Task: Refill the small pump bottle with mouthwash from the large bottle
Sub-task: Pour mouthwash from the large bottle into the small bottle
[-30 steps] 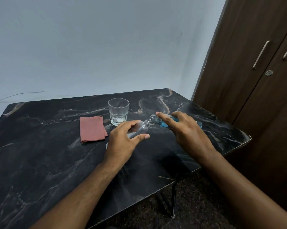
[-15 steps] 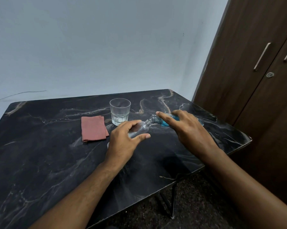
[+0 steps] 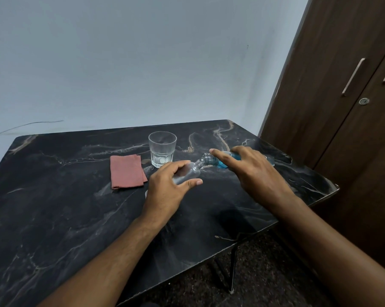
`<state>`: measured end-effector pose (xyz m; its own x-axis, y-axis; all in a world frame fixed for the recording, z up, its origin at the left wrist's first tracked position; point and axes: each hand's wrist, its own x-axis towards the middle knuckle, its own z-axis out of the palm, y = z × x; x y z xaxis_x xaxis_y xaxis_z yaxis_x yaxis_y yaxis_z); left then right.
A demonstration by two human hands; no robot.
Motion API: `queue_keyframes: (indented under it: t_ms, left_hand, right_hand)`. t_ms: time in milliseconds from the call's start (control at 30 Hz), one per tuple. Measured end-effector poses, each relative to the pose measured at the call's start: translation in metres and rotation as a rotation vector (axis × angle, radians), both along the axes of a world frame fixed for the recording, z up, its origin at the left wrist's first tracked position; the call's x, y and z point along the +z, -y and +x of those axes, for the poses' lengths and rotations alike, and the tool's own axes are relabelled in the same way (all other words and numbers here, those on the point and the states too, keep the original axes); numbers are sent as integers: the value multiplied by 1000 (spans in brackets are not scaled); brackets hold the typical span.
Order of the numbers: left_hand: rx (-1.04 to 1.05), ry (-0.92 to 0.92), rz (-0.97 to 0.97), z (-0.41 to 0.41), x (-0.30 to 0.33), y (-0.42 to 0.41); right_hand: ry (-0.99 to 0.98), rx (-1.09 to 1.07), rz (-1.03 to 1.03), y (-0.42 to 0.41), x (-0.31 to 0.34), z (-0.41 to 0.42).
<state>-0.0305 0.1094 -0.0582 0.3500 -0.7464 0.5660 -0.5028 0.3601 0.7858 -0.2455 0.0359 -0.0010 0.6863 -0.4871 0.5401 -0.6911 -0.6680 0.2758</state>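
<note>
Dark marbled surface fills the view, with a brown cupboard off at 3 o'clock. Both forearms reach in from 6 o'clock. Right hand sits at about 2 o'clock of centre, its grip wrapped over the large bottle, which is tipped nearly flat, neck pointing toward 9 o'clock, blue mouthwash showing by the fingers. Left hand is at centre, grip closed round the small pump bottle, clear, uncapped, and tilted so its mouth points toward 2 o'clock. The two mouths meet, touching or very nearly so. I cannot tell whether liquid is passing between them. At 11 o'clock of the left hand lies a folded reddish cloth. Just beside it, at 12 o'clock, stands an upright clear glass.
</note>
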Motion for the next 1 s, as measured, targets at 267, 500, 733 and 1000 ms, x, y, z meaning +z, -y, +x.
queue_keyframes:
  t_ms: [267, 500, 733, 1000]
  left_hand:
    - [7, -1, -8, 1, 0, 0]
    - [11, 3, -8, 1, 0, 0]
    - [14, -10, -12, 1, 0, 1]
    - [12, -18, -9, 1, -1, 1]
  right_hand:
    - [-12, 5, -8, -2, 5, 1]
    - [-23, 15, -4, -2, 6, 1]
    - [-23, 24, -1, -1, 9, 1]
    - [-29, 30, -5, -2, 8, 0]
